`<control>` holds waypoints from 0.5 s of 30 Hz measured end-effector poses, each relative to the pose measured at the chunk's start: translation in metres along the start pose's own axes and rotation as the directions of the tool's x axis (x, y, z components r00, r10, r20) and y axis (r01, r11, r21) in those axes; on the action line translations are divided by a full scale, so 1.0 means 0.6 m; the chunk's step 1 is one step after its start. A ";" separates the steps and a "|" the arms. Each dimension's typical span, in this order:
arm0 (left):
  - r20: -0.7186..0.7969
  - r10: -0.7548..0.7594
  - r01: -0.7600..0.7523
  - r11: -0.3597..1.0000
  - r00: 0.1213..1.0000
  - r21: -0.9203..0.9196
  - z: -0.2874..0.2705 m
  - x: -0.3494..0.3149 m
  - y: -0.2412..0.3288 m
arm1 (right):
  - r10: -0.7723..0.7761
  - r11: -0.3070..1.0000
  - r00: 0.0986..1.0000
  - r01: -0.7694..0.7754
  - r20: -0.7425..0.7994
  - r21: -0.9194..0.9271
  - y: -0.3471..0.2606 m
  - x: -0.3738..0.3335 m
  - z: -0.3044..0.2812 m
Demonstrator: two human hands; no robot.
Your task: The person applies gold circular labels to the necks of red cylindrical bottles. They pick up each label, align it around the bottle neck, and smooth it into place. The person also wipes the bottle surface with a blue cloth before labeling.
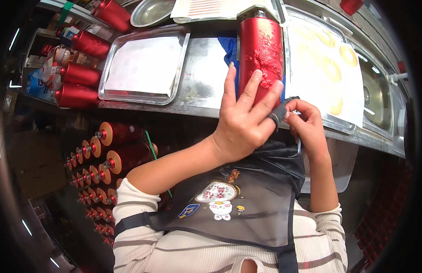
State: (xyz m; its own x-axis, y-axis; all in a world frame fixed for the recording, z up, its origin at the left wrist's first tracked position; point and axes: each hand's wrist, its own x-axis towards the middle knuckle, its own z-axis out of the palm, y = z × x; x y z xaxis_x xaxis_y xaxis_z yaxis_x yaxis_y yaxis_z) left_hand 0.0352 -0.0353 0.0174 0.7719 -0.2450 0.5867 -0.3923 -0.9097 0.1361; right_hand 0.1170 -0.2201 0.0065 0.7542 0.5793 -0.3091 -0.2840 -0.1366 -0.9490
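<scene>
My left hand [245,120] has its fingers spread, their tips over the lower part of a red bottle [262,50] with a raised relief. Whether they touch the bottle I cannot tell. A black strip [279,113] is wrapped round one digit on the right side of this hand. Beside it, my right hand [309,125] pinches the strip between thumb and fingertips. The bottle's neck points away from me, and blue cloth [228,50] shows along its left side.
Left of the bottle lies a metal tray [180,68] with white paper. Pale round shapes lie on a white sheet [311,91] to the right, beside a sink [377,93]. Red bottles [79,95] line the bench's left end; several more [129,157] are stacked below.
</scene>
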 end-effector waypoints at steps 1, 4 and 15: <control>-0.017 -0.053 0.053 0.999 0.998 -0.007 0.001 -0.010 -0.012 | 0.008 1.000 1.000 -0.008 0.009 0.005 0.001 0.003 0.006; -0.062 -0.281 0.264 0.944 0.958 -0.199 0.005 -0.034 -0.021 | -0.021 0.999 1.000 0.021 -0.005 -0.041 -0.001 0.005 0.011; -0.039 -0.334 0.317 0.920 0.942 -0.229 -0.002 -0.111 -0.022 | -0.014 0.999 1.000 0.014 -0.012 0.047 -0.003 -0.001 0.011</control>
State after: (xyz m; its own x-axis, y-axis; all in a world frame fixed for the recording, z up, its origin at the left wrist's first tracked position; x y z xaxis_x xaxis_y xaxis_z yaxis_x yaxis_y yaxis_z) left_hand -0.0114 -0.0064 -0.0223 0.8383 0.0865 0.5382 -0.2310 -0.8379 0.4945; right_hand 0.1131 -0.2150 0.0085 0.7654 0.5711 -0.2966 -0.3006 -0.0902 -0.9495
